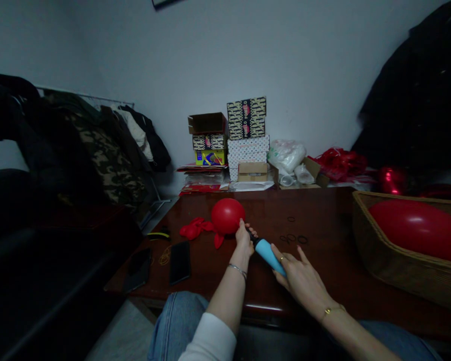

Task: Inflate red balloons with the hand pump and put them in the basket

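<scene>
A small, round red balloon (227, 216) is partly inflated over the table. My left hand (244, 238) is closed around its neck, at the black nozzle end of a light-blue hand balloon pump (269, 255). The exact grip there is partly hidden by the fingers. At the pump's near end my right hand (300, 278) grips the blue body, with one finger raised off it. Limp red balloons (193, 228) lie just left of the inflated one. Several thin dark rings (302, 239) lie on the table to the right of the pump.
On the brown table (323, 210) are a dark phone (180, 262), yellowish bands (165, 256) and a yellow-black tool (159, 235). A wicker basket (379, 260) at right holds large red balloons. Stacked boxes (247, 120) stand against the wall; clothes (105, 145) hang at left.
</scene>
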Demonstrator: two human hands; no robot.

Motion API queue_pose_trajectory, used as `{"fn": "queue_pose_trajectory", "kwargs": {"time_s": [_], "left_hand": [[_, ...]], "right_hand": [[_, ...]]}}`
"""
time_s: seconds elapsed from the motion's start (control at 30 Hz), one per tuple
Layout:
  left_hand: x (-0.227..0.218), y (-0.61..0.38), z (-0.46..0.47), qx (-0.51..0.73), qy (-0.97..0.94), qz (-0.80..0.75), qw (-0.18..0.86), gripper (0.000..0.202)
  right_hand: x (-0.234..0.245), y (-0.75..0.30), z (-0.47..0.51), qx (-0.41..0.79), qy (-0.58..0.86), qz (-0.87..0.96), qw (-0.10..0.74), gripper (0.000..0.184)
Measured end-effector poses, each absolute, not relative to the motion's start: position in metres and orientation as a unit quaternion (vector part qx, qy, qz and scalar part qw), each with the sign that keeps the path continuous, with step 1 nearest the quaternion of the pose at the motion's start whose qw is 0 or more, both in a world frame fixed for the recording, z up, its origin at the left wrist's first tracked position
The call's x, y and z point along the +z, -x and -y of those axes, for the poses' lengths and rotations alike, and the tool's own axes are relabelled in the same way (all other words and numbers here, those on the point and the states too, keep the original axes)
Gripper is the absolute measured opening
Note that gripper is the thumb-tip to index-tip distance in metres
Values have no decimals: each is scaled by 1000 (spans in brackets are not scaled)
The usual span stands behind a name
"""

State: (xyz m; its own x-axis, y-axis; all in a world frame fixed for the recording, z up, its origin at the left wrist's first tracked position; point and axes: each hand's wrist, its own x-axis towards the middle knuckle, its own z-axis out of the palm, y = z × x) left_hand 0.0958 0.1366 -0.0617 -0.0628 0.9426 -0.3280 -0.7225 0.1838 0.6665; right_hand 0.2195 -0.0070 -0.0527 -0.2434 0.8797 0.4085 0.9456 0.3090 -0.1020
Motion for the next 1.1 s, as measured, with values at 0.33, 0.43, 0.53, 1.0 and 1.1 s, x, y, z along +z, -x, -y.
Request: {"fn": "queue_pose_trajectory", "kwargs": {"time_s": [0.33, 0.43, 0.53, 1.0, 1.1], "left_hand": [[-69, -87, -145, 618, -147, -371, 678, 34], [-70, -86, -149, 623, -143, -368, 675, 33], [-69, -84, -154, 627, -137, -367, 674, 36], [-61, -87, -148, 640, -141, -356, 666, 44], [-62, -89, -144, 643, -150, -352, 664, 46]], "right_hand": [[-73, -233, 27, -92, 560, 793, 221, 59], [-77, -246, 38, -80, 555, 799, 220, 63], [-81, -260, 49, -78, 549, 803, 220, 65], [-69, -255, 46, -71, 564, 794, 216, 60], [-62, -244, 34, -73, 571, 793, 201, 57]]}}
